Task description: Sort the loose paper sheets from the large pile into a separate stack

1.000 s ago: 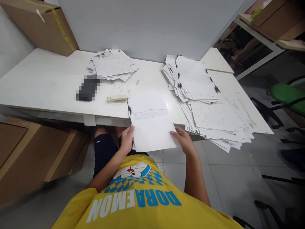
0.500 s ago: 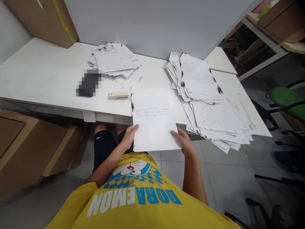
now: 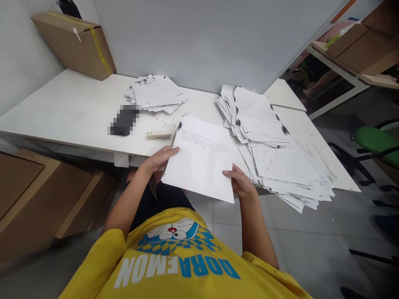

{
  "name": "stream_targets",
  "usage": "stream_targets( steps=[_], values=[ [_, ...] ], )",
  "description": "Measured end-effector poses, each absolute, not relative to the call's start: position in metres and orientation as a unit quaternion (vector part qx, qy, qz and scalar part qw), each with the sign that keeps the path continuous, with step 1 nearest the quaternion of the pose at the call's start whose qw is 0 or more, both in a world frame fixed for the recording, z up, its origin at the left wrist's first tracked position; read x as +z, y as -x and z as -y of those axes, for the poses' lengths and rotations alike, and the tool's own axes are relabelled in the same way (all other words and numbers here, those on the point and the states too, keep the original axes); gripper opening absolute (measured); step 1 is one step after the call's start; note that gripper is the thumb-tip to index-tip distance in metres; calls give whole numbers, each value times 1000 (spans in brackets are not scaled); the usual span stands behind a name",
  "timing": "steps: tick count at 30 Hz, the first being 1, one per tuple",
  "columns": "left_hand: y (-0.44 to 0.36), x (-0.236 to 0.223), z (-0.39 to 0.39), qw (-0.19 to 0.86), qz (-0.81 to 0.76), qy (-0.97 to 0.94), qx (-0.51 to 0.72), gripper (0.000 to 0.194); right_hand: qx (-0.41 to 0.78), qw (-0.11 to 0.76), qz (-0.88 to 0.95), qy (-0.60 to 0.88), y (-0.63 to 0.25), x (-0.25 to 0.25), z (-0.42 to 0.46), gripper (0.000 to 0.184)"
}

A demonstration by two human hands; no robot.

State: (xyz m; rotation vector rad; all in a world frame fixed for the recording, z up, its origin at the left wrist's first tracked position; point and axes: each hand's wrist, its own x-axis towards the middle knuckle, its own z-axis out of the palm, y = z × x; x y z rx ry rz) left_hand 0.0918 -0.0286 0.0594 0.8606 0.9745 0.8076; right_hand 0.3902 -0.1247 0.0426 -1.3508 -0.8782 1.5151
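Note:
A white paper sheet (image 3: 199, 166) with faint print near its top and a dark smudge at its upper left corner is held over the table's front edge. My left hand (image 3: 163, 157) grips its left edge, thumb on top. On the right edge, my right hand (image 3: 240, 179) pinches it the same way. Whether it is one sheet or several, I cannot tell. Just left of the sheet's top lies a cream stapler-like object (image 3: 159, 135). Beside my right hand, a loose stack of papers (image 3: 283, 170) overhangs the table edge.
Another paper pile with black-smudged edges (image 3: 257, 110) stands behind that stack. A smaller paper pile (image 3: 157, 93) and a blurred-out dark object (image 3: 124, 120) lie on the left of the white table (image 3: 62, 112). Cardboard boxes (image 3: 71, 45) flank it; a green chair (image 3: 377, 143) is at right.
The sheet has turned clockwise, its top leaning right and its lower left corner raised. My left hand has moved up and left along its edge. The camera view has tilted slightly up.

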Motion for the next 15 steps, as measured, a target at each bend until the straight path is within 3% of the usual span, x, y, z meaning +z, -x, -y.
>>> stream_targets(
  steps=[5, 9, 12, 15],
  values=[
    [-79, 94, -9, 588, -395, -543, 451, 43, 502, 568, 353, 549, -359, 35, 111, 59],
    [-58, 84, -33, 306, -441, -665, 518, 49, 448, 627, 318, 553, -323, 21, 95, 67],
    [-49, 57, -36, 137, -486, -744, 437, 51, 455, 629, 297, 556, -294, 10, 87, 70],
    [-52, 35, -29, 89, -506, -782, 353, 52, 469, 607, 312, 561, -270, 4, 88, 69]
  ],
)
